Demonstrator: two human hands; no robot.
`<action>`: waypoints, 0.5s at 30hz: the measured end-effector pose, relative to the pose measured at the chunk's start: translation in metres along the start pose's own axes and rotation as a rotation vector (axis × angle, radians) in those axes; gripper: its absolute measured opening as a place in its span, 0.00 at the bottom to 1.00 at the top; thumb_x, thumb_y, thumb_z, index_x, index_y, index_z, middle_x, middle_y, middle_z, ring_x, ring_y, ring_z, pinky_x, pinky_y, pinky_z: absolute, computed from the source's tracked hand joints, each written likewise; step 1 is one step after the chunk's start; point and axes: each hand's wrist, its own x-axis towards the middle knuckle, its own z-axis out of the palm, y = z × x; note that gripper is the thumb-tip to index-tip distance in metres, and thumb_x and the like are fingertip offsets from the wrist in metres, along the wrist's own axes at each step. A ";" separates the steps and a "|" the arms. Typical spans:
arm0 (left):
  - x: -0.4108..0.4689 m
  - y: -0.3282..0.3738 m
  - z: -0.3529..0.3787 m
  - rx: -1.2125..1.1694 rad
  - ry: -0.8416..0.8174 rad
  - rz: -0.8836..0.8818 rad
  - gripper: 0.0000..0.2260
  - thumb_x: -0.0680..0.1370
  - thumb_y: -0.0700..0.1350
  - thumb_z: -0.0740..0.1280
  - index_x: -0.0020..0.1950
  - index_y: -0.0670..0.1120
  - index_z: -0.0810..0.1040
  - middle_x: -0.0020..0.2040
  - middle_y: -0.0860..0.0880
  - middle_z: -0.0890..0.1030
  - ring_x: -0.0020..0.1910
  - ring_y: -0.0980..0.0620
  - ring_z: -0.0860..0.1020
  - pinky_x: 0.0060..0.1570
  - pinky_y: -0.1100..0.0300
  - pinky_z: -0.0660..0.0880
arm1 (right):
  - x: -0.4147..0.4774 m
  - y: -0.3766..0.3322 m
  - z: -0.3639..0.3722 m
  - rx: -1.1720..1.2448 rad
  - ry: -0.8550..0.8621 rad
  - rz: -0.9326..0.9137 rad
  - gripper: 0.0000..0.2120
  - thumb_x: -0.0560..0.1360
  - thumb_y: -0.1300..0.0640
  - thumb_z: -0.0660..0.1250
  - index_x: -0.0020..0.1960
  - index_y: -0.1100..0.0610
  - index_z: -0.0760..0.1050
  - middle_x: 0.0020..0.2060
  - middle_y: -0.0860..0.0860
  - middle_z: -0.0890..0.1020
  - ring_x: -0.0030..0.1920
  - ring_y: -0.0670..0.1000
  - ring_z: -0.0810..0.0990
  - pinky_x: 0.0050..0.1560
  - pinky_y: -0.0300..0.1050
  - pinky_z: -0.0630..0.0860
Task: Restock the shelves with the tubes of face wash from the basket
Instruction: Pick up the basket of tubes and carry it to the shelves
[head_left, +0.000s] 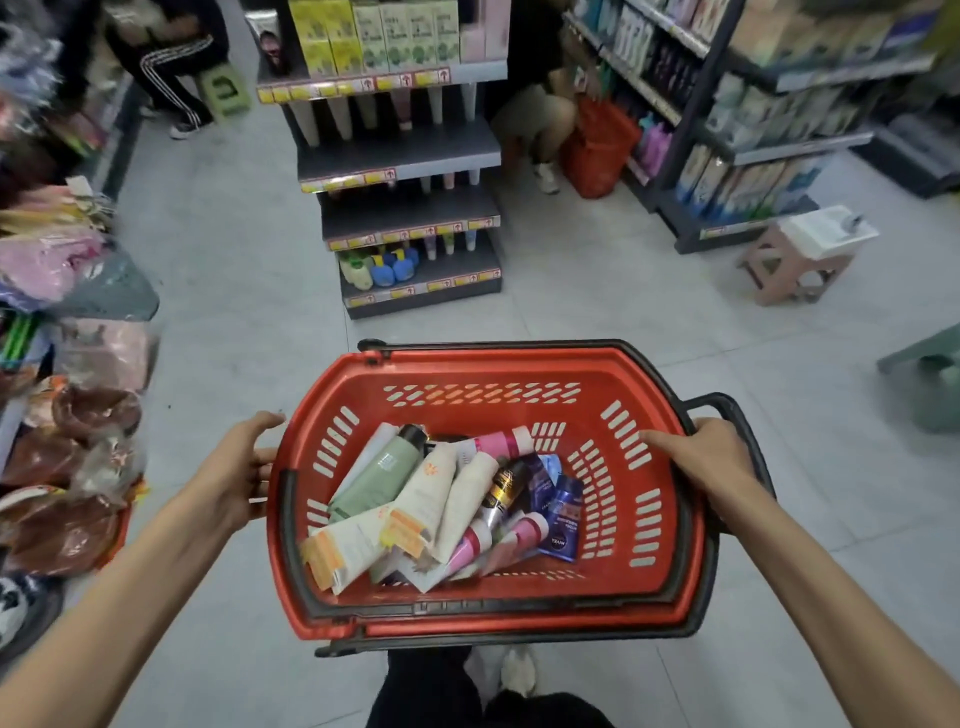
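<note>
While the left hand (236, 470) only presses spread fingers (262, 457) against the side of the basket (483, 371) and the right hand (714, 460) curls over its rim, a tilt (likeliest leftward) could spill the loosely heaped tubes (431, 493) short of the shelves (400, 153).

Basket (519, 356) at centre. Tubes (441, 493) heaped inside, on its bottom. Left hand (236, 470) against basket's 9 o'clock wall. Right hand (709, 460) on rim at 3 o'clock. Shelf unit (400, 156) at 12 o'clock, beyond basket. Second shelving (802, 150) at 2 o'clock, stool (795, 270) before it. Bagged goods (67, 525) along 9 o'clock. Shoe (519, 670) at 6 o'clock, below basket.
</note>
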 end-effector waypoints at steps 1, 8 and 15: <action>0.014 0.017 0.002 0.003 -0.001 0.002 0.22 0.71 0.65 0.69 0.30 0.47 0.75 0.28 0.49 0.66 0.28 0.48 0.64 0.39 0.53 0.67 | 0.017 -0.016 0.003 -0.002 -0.002 -0.009 0.29 0.58 0.32 0.76 0.48 0.54 0.82 0.40 0.51 0.87 0.39 0.55 0.87 0.47 0.57 0.85; 0.117 0.142 0.016 0.018 0.002 0.031 0.26 0.72 0.68 0.66 0.28 0.47 0.74 0.28 0.48 0.67 0.28 0.47 0.65 0.38 0.53 0.67 | 0.124 -0.140 0.031 -0.023 0.032 -0.008 0.21 0.65 0.39 0.79 0.45 0.54 0.82 0.39 0.52 0.87 0.39 0.56 0.86 0.48 0.54 0.84; 0.193 0.258 0.039 -0.036 0.081 0.043 0.23 0.73 0.66 0.65 0.30 0.50 0.69 0.27 0.50 0.65 0.26 0.49 0.62 0.37 0.54 0.67 | 0.225 -0.232 0.053 0.018 0.007 0.014 0.23 0.63 0.36 0.78 0.47 0.53 0.83 0.40 0.51 0.87 0.40 0.56 0.87 0.50 0.58 0.85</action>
